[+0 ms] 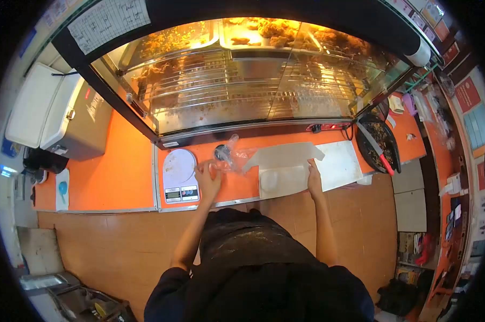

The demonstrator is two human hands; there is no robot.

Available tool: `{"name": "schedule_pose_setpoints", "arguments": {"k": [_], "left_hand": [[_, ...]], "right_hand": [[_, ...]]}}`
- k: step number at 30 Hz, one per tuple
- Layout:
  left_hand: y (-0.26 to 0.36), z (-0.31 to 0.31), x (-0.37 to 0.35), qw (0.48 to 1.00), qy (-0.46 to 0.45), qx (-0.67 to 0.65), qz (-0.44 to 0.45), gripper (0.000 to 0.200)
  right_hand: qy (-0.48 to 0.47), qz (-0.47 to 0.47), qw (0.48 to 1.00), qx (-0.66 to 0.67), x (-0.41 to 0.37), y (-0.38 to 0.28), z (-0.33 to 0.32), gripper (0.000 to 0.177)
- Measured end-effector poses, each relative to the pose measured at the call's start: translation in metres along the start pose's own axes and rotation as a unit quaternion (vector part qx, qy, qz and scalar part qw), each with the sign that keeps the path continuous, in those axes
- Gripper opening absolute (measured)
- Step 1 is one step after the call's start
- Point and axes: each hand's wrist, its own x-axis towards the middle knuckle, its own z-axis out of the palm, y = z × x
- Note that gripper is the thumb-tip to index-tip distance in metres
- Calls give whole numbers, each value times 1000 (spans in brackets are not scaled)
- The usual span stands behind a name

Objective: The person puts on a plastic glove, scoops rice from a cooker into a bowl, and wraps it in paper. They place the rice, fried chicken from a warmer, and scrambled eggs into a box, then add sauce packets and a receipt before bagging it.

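Note:
My left hand [208, 181] is beside the right edge of a round white kitchen scale [179, 170], its fingers apart with nothing seen between them. A crumpled clear plastic bag [232, 155] with a dark round item lies just beyond it. My right hand [314, 178] pinches the right edge of an unfolded pale cardboard piece [285, 161] on the orange counter. Another flat white sheet [340, 163] lies to the right of that hand. A whitish rounded shape shows on the cardboard's lower left part.
Behind the counter [121, 182] stands a lit glass display case [242, 86] with fried food. At the right, a black pan [374, 139] holds a red-handled knife [385, 162]. An open white cooler box [73, 118] stands at the left.

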Motion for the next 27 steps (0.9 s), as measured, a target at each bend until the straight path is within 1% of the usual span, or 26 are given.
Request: {"name": "schedule_pose_setpoints", "arguments": {"k": [1,3,4,6,7,9,10,12,13,14,15,16,18,19,22,23,24,25,26,27], "left_hand": [[-10,10,-1,997,-48,-43,-41,36],[-29,39,5,974,-140,-131,-117,44],[-25,44,6,985,-87,-127,-80,44],[-32,39,6,990,-80,-114,-32,43],[-35,37,5,991,-78,-107,-9,43],[-11,6,13,965,-91,-187,-159,43],[-7,-8,17,976,-49,-167,-130,45],[2,-38,29,991,21,-119,-59,50],[14,-52,40,994,48,-93,-19,52],[41,-63,52,997,38,-71,-17,55],[75,-74,59,998,26,-48,-17,57],[109,-82,60,999,13,-23,-20,60],[178,-84,62,997,-11,-48,66,64],[205,-80,62,992,-19,-60,110,66],[242,-72,40,984,-112,-69,123,73],[252,-71,37,981,-113,-70,142,74],[261,-71,33,978,-114,-71,159,75],[266,-70,30,975,-116,-72,174,76],[268,-66,28,970,-127,-69,195,77],[267,-61,23,965,-136,-73,211,76]], "right_hand": [[-24,16,1000,-3,5,-1,-2,41],[-68,44,997,-10,18,-5,-6,41],[-61,-22,995,-82,33,25,2,40],[-40,-74,996,9,44,54,21,40],[-31,-99,993,55,46,56,28,39],[23,-139,987,-71,42,30,20,33],[52,-155,978,-133,34,6,13,30],[67,-29,965,-253,19,-44,-1,31],[76,42,947,-308,11,-70,-6,31],[68,-69,986,-139,4,-91,-4,26],[57,-180,982,32,-6,-115,2,20],[-37,-164,972,163,-22,-161,4,19],[-240,-121,939,214,-41,-202,27,26],[-257,-187,929,188,-45,-213,34,31],[-305,-129,914,232,-39,-233,17,41],[-341,-90,874,334,-32,-227,21,44],[-374,-52,820,430,-23,-216,27,47],[-402,-7,755,517,-16,-209,31,51],[-407,12,734,544,-12,-201,32,50],[-403,26,723,561,-12,-199,29,50]]}}
